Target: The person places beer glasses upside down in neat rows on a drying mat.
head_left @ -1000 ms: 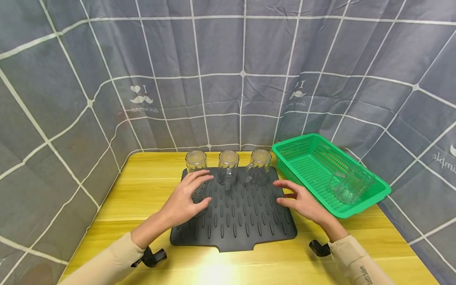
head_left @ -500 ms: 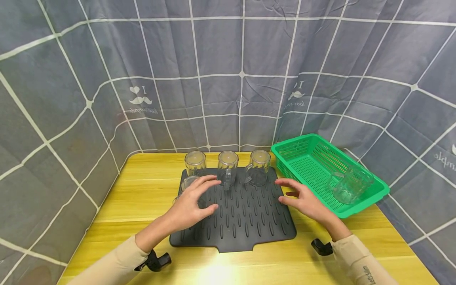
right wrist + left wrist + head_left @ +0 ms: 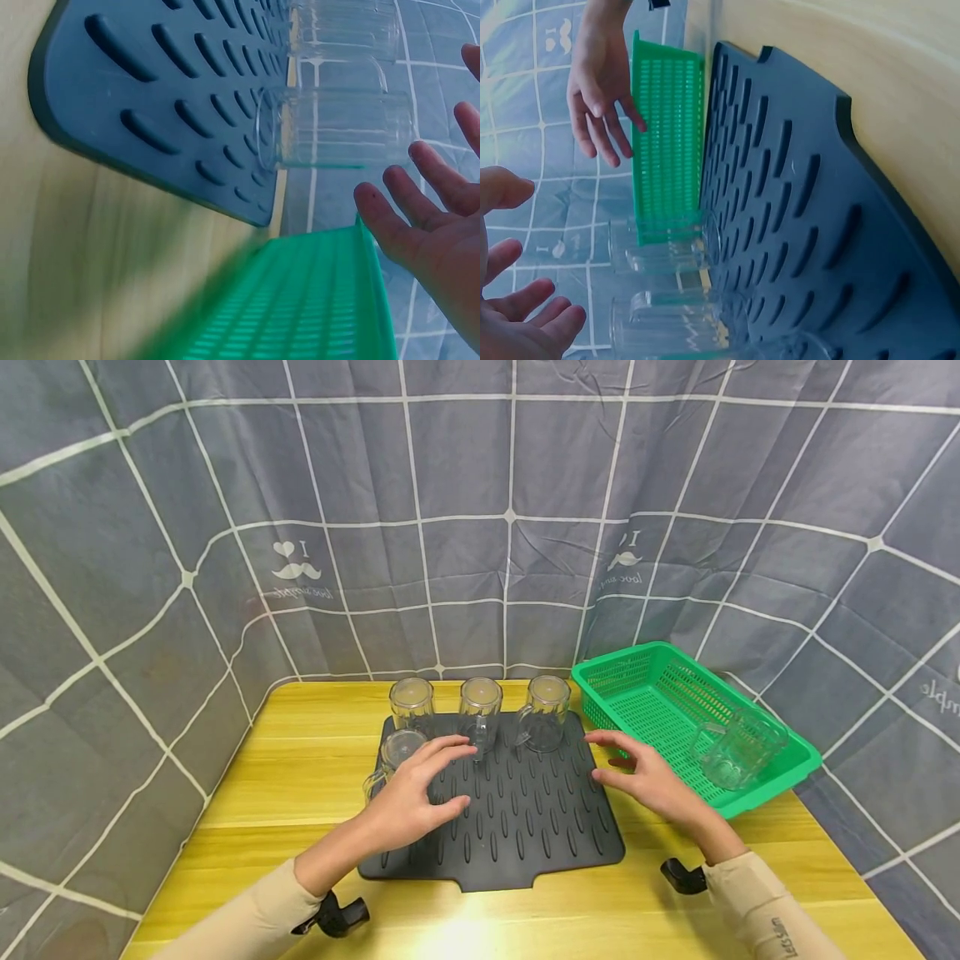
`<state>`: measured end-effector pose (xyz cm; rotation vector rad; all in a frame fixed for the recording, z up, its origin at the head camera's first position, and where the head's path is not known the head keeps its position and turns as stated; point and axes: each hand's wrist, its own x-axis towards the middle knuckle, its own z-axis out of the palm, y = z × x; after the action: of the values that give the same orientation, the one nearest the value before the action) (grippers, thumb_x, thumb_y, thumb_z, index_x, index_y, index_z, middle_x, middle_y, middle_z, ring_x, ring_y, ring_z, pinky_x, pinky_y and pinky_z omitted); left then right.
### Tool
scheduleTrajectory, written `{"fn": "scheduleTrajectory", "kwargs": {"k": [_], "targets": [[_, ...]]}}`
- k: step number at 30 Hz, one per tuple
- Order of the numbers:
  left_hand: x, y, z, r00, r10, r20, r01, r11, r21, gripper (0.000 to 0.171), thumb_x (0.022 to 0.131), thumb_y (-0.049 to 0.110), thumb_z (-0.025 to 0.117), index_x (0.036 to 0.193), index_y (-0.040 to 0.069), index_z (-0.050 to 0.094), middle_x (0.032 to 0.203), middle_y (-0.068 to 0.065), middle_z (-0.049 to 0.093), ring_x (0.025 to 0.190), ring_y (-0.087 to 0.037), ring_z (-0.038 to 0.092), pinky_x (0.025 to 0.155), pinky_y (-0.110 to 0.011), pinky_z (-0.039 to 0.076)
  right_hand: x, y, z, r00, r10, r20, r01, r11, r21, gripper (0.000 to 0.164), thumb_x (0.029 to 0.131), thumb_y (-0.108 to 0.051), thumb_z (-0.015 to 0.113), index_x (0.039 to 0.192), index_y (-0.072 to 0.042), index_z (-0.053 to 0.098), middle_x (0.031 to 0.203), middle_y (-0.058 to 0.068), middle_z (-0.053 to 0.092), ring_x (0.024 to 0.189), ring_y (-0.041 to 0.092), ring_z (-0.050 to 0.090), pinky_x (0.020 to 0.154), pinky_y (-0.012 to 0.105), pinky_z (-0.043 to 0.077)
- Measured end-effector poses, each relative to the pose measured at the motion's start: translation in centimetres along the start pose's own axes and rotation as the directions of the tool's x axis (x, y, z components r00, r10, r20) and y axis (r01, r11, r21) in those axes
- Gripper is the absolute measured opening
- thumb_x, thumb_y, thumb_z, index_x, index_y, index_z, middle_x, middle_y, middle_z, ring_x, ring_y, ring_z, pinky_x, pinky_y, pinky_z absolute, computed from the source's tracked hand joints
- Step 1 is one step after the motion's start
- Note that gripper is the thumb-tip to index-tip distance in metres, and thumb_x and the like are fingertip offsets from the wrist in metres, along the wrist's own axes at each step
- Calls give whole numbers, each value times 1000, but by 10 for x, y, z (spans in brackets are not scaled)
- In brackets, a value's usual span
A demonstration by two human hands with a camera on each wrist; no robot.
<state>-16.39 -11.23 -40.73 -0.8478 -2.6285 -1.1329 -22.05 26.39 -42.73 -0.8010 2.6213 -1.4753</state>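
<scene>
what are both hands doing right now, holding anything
Left hand: open, fingers spread, holding nothing, beside a glass mug.
Right hand: open, holding nothing, over the black mat.

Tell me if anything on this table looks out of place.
One glass mug lies tipped on its side in the green basket, while the four other mugs stand upside down on the black mat. Nothing looks spilled or broken.

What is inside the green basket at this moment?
The green basket holds clear glass mugs lying near its front end; they overlap, so their exact count is hard to tell. The rest of its perforated floor shows bare. The right hand hovers beside it, outside the rim.
</scene>
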Motion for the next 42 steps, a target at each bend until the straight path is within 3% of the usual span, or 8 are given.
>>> {"fn": "scheduleTrajectory", "kwargs": {"k": [5,9,17,24,29,34,37,42], "targets": [[0,3,5,1000,-9,30,10,999,-52,60,90,24,75,145,29,52,154,4,44,144,-26,41,108,-57,43,1,-1,-8,999,-24,-23,23,999,-22,49,95,-15,71,141,-10,55,143,13,55,124,-5,50,101,29,50],[1,4,9,999,-3,44,6,997,-82,60,91,27,75,146,30,50,154,8,42,144,-25,42,108,-53,44,1,-2,-14,999,-34,-31,34,999,1,50,95,-11,70,143,-12,54,144,13,53,125,-5,50,99,21,49],[0,3,20,997,14,75,-4,991,-132,61,91,25,75,146,28,50,155,4,41,135,-23,52,106,-44,49,-1,-7,-26,999,-30,-36,30,999,-18,52,97,-16,69,146,-12,51,146,11,52,127,-4,50,101,14,45],[-1,1,26,993,-5,119,25,986,-164,63,92,31,74,149,29,47,157,3,38,134,-25,53,107,-47,47,-3,-8,-41,999,-11,-40,8,998,-70,54,98,-19,67,149,-19,48,150,12,48,132,5,49,107,29,46],[-1,-2,30,990,-24,138,47,985,-167,64,93,33,73,150,30,45,158,2,37,135,-25,52,108,-46,47,-3,-9,-52,998,-34,-59,28,994,-103,54,98,-16,67,149,-17,48,149,9,49,133,7,47,104,16,42],[-1,-4,33,989,-31,144,56,983,-173,64,93,35,72,150,30,45,158,1,37,128,-26,57,105,-49,48,-5,-13,-64,998,-7,-62,-1,991,-133,54,99,-21,66,150,-19,47,151,9,47,137,29,45,103,12,40],[-1,-5,35,988,-38,149,64,982,-177,63,94,35,72,150,30,45,158,1,37,125,-26,60,104,-49,49,-7,-14,-70,997,24,-67,-35,986,-164,54,100,-24,65,150,-19,46,153,10,45,137,36,45,106,19,42],[-2,-6,37,985,-57,163,86,981,-177,63,94,38,71,151,31,44,158,1,36,124,-26,60,102,-52,49,-8,-11,-79,996,47,-77,-62,976,-208,56,98,-25,68,150,-18,47,153,12,45,137,39,44,110,53,39]]}}
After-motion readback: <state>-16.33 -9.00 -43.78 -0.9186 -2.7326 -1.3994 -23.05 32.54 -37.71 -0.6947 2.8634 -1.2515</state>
